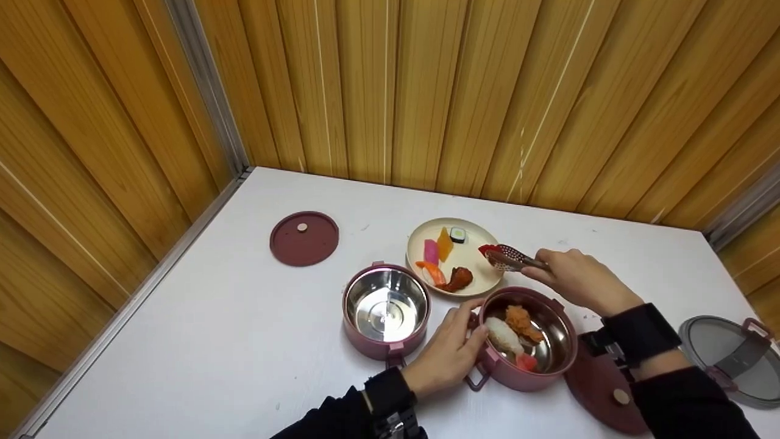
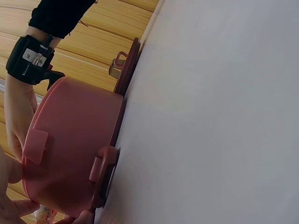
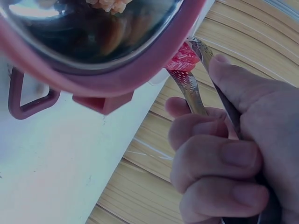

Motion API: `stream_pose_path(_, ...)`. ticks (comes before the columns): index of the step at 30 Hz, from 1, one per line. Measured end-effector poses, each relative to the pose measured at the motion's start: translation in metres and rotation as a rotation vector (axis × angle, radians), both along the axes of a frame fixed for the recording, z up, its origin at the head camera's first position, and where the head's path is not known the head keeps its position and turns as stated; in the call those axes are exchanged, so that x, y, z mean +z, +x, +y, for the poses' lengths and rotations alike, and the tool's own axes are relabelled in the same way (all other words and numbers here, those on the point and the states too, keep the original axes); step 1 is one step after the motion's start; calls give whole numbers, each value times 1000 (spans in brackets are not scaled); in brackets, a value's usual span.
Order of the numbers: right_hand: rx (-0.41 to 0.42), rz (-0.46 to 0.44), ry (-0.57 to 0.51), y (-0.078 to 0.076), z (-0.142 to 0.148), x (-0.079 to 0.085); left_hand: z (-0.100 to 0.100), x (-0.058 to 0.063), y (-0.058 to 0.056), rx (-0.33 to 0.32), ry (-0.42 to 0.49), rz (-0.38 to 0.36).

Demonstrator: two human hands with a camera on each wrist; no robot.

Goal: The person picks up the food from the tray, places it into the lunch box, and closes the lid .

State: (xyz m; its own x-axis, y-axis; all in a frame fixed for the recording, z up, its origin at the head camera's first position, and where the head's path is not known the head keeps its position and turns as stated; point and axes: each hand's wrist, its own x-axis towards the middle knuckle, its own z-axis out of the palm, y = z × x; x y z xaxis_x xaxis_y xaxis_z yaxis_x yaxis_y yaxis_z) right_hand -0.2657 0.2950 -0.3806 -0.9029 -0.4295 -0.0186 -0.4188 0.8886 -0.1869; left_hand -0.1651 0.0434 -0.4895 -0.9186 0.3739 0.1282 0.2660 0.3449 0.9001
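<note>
My right hand [image 1: 585, 280] grips perforated metal tongs [image 1: 510, 258], with a red food piece [image 3: 183, 58] pinched between their ends. The tongs are above the right side of a cream plate [image 1: 484, 277]. On it lie a drumstick [image 1: 459, 279], a shrimp sushi [image 1: 431, 274], a pink piece [image 1: 431, 251], a yellow-orange piece [image 1: 445, 245] and a sushi roll [image 1: 457, 235]. My left hand [image 1: 448, 350] holds the side of a maroon pot [image 1: 524, 381] near its handle. Inside this pot are a fried piece [image 1: 518, 320], a rice piece [image 1: 503, 335] and a red piece [image 1: 526, 362].
A second steel-lined pot [image 1: 365, 344] stands left of my left hand. Farther left lies a round maroon lid [image 1: 304, 247]. Another maroon lid [image 1: 600, 396] is under my right forearm, beside a clear-topped lid [image 1: 719, 347] with handles. Wood-patterned walls [image 1: 426, 91] bound the white table [image 1: 231, 341].
</note>
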Motion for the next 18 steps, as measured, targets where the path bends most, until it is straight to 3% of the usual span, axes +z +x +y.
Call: stream_pose_path(18,13,28,-3,25,4,11,0,0,0,7,6,3)
